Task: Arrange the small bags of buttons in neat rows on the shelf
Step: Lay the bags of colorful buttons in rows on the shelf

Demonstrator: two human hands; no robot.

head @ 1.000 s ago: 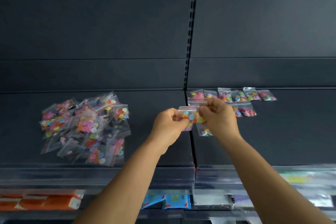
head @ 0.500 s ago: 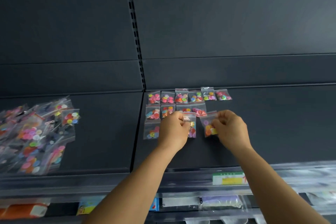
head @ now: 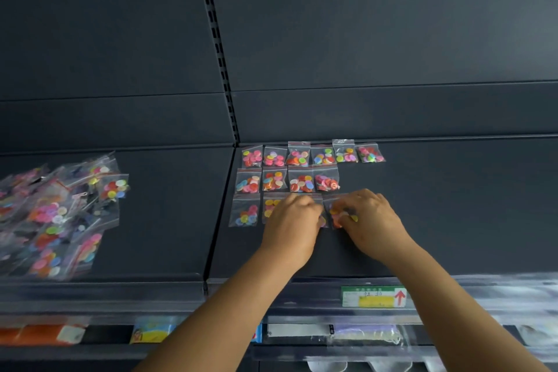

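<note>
Small clear bags of coloured buttons lie in rows on the dark shelf (head: pixel 437 220): a back row (head: pixel 311 155) of several bags, a second row (head: pixel 287 181) of several, and a front row starting with one bag (head: pixel 245 211). My left hand (head: pixel 291 226) lies over a front-row bag (head: pixel 270 207), its fingers curled down on a bag that is mostly hidden. Just to its right, my right hand (head: pixel 370 223) pinches another bag (head: pixel 336 214) low on the shelf. A loose heap of button bags (head: pixel 57 214) lies on the left shelf section.
A slotted upright (head: pixel 217 48) divides the dark back panel. A price label (head: pixel 374 296) sits on the clear front rail. Below are packaged goods, including an orange pack (head: pixel 39 334) and a white-labelled pack (head: pixel 299 331). Bare shelf stretches to the right of the rows.
Both hands carried bags from the seam rightward and down onto the front row. They separated, each with its own bag. The view swung right, so the heap now sits at the left edge.
</note>
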